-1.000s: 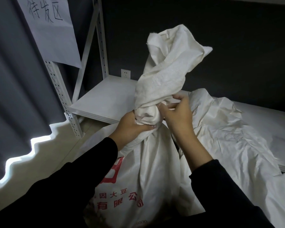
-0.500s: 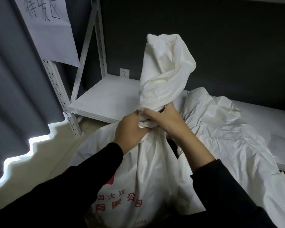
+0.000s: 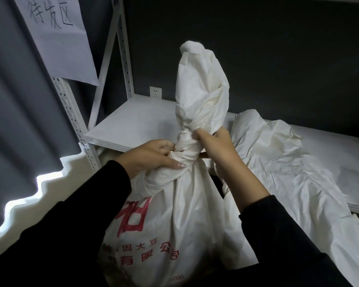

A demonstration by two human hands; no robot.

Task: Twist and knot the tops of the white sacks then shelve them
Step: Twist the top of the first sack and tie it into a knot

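Observation:
A full white sack [image 3: 180, 214] with red printed characters stands in front of me, its top [image 3: 201, 90] gathered and twisted into an upright roll. My left hand [image 3: 149, 156] grips the neck from the left, thumb lying across the bunched cloth. My right hand [image 3: 216, 143] grips the twisted neck just above, from the right. A second white sack [image 3: 288, 162] lies crumpled on the white shelf [image 3: 137, 123] to the right, partly hanging over its front edge.
A white metal rack upright [image 3: 71, 112] stands at the left with a paper sign [image 3: 58, 34] fixed to it. A grey curtain [image 3: 15, 110] hangs left of the rack. A wall socket [image 3: 155, 92] sits behind the shelf on the dark wall.
The sack's loose top has been wound tighter and narrower, now standing straighter. My right hand moved from in front of the neck to its right side, higher up.

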